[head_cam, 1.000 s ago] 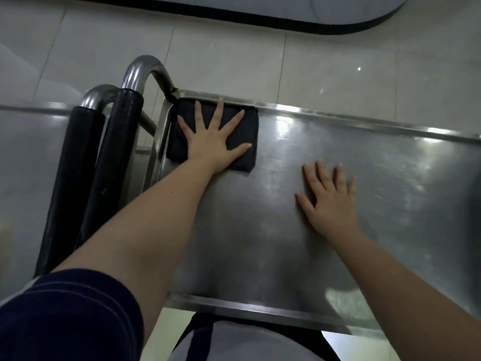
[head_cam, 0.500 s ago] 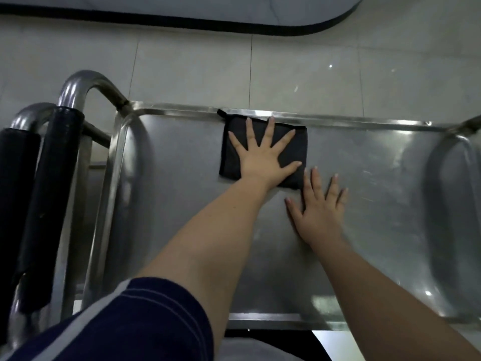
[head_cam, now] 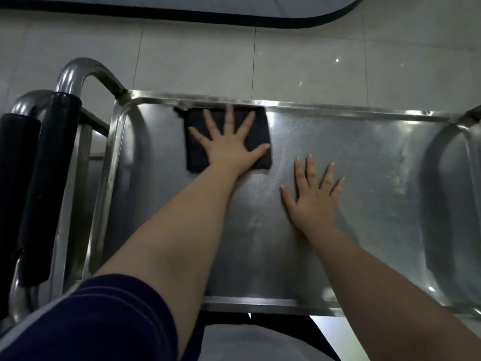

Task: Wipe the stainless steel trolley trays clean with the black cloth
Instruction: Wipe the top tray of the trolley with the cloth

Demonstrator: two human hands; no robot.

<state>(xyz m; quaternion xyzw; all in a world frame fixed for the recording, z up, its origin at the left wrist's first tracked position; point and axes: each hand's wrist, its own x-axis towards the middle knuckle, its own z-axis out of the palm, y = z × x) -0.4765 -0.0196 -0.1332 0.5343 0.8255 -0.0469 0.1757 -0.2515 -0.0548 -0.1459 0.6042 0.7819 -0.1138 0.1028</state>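
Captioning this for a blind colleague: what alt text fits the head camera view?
A person's left hand presses a black cloth flat against a stainless steel trolley tray near its far rim, while the right hand rests flat beside it.

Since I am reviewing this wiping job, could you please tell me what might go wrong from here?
The right hand rests flat on the bare tray, so it may leave prints on steel meant to be clean. The left hand presses the cloth close against the far rim; it could knock that raised edge. With both hands pressing down, the trolley might shift.
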